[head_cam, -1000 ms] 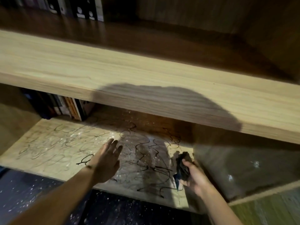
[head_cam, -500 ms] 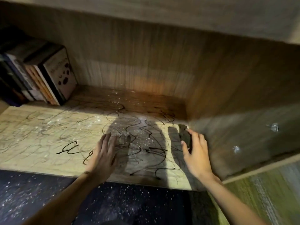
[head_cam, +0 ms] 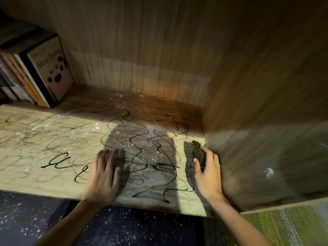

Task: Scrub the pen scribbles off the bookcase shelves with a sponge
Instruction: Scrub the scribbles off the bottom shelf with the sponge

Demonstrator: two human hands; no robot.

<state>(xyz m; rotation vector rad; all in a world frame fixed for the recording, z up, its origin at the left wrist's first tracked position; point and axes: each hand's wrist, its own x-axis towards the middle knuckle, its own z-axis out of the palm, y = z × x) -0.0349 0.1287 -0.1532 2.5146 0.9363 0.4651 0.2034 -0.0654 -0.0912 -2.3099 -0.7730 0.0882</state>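
Left hand [head_cam: 103, 176] flat, fingers spread, on the shelf [head_cam: 35, 181] near its front edge; right hand [head_cam: 208, 174] grips the dark sponge [head_cam: 198, 153] in the front right corner. Risk: wet ink smearing under that bracing palm, or scribbles [head_cam: 145, 144] missed beside the books [head_cam: 44, 75] at the back left

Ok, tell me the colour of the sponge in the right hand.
Dark grey to black, the sponge shows best in the head view.

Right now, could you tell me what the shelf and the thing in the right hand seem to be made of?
The shelf looks like pale wood or wood-look laminate with a matte finish: straight grain lines run along it under the pen marks. The sponge in the right hand looks dark, soft and crumpled, possibly foam or cloth; too dim to be sure.
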